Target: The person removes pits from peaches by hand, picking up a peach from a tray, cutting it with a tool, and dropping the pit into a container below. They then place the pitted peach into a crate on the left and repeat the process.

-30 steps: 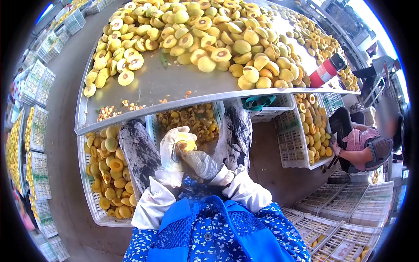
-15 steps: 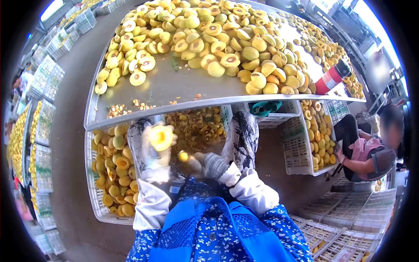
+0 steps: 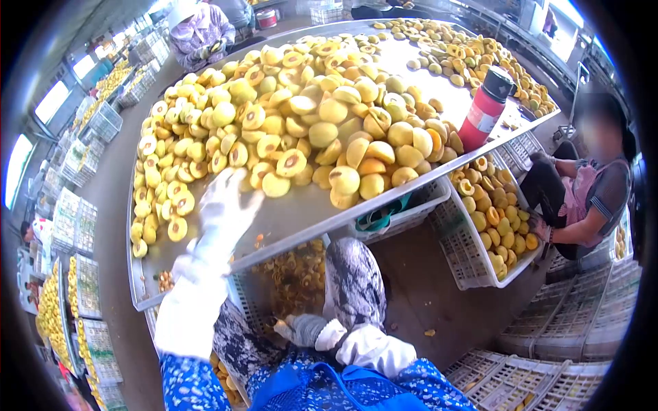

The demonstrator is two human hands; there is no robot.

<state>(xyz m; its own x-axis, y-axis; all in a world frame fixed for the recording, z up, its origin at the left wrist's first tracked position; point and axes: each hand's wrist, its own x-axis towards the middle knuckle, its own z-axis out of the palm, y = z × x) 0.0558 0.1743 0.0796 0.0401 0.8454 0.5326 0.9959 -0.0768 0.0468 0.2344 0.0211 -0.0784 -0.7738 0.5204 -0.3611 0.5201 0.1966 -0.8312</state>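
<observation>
White glove fabric covered the left hand, which reached over the metal table at nine o'clock from the middle of the view. Its fingers were spread apart, close to the near edge of the heap of yellow fruit halves, and held nothing; whether a fingertip touched a piece could not be told. The heap filled the table from nine o'clock round through twelve, many cut faces turned up with brown centres.

The right hand, in a grey glove, was low at six o'clock, near the person's lap. Its fingers were bent inward, and a small orange-brown tip showed just beside them; whether they were clamped on it could not be told.

A red bottle with a black cap stood at two o'clock on the table, beside the fruit. At eight o'clock, small orange bits lay near the table's corner. Below the table's near edge, a lower crate at seven o'clock held darker fruit scraps, and green cloth lay in a white bin at five o'clock.

A white crate of fruit stood at four o'clock, a seated co-worker beside it, one gloved hand at its edge. Another person was at eleven o'clock, beyond the heap.
</observation>
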